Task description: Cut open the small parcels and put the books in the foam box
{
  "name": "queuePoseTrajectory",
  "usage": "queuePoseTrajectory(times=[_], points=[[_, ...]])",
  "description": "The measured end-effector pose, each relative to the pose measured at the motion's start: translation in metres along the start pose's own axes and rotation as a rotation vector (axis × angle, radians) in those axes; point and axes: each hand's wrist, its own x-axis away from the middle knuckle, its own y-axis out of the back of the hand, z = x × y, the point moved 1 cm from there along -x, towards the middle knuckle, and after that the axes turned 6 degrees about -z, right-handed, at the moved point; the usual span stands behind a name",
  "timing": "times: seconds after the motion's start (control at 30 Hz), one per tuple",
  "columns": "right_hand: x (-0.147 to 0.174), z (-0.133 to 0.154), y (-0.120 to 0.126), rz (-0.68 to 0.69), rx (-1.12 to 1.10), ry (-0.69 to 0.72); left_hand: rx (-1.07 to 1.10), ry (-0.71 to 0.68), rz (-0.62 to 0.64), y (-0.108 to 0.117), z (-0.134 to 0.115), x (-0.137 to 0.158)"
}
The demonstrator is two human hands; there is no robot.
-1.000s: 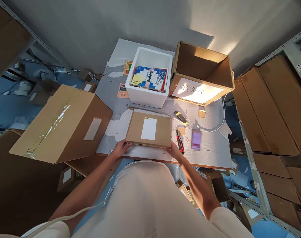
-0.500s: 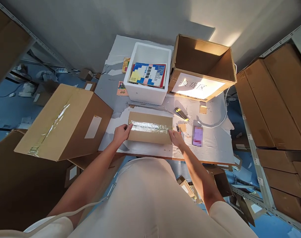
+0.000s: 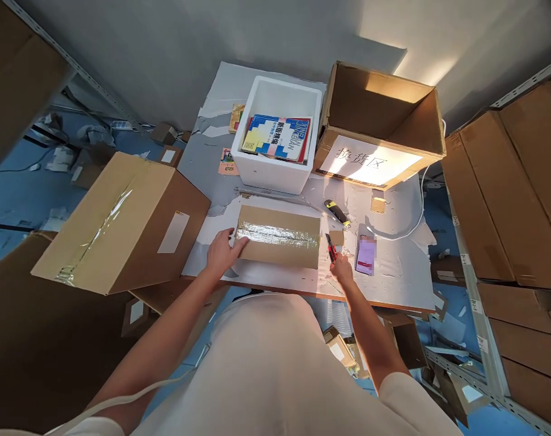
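Observation:
A long cardboard box [image 3: 278, 253] lies on the table before me, with shiny clear tape along the middle of its top. My left hand [image 3: 221, 251] grips its left end, the thumb on the top near the corner and the fingers against the side. Right of the box, my right hand [image 3: 342, 268] is closed around a red and black utility knife [image 3: 332, 248], whose tip points away from me. Just beyond the knife lies a small cardboard scrap [image 3: 336, 237]. A phone [image 3: 365, 254] with a purple screen is to the right of that hand.
A black and yellow cutter [image 3: 336, 212] lies behind. Further back are a white foam box [image 3: 270, 172] holding books [image 3: 278, 138] and an open carton [image 3: 321, 158] with a handwritten sheet. A big taped carton [image 3: 98, 212] stands left; shelved cartons [image 3: 488, 200] line the right.
My right hand has let go of the box's right end, moved right and taken hold of the red utility knife. My left hand stays at the box's left end, its thumb shifted slightly.

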Motion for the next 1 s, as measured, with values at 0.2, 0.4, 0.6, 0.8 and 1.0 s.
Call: queuePoseTrajectory(times=[0.2,0.4,0.6,0.8,1.0], points=[[0.010,0.042,0.078,-0.125,-0.314,0.341,0.129,-0.430,-0.067,-0.015,-0.002,0.033],[0.030,0.185,0.107,0.291,-0.167,0.943,0.163,-0.454,-0.084,-0.034,0.006,0.039],[0.033,0.242,0.094,0.381,0.382,1.116,0.172,-0.545,-0.182,-0.041,0.011,0.040],[0.040,0.255,0.110,0.376,0.637,1.176,0.155,-0.598,-0.229,-0.040,0.010,0.038],[0.046,0.261,0.111,0.364,0.742,1.139,0.102,-0.569,-0.175,-0.040,0.013,0.036]])
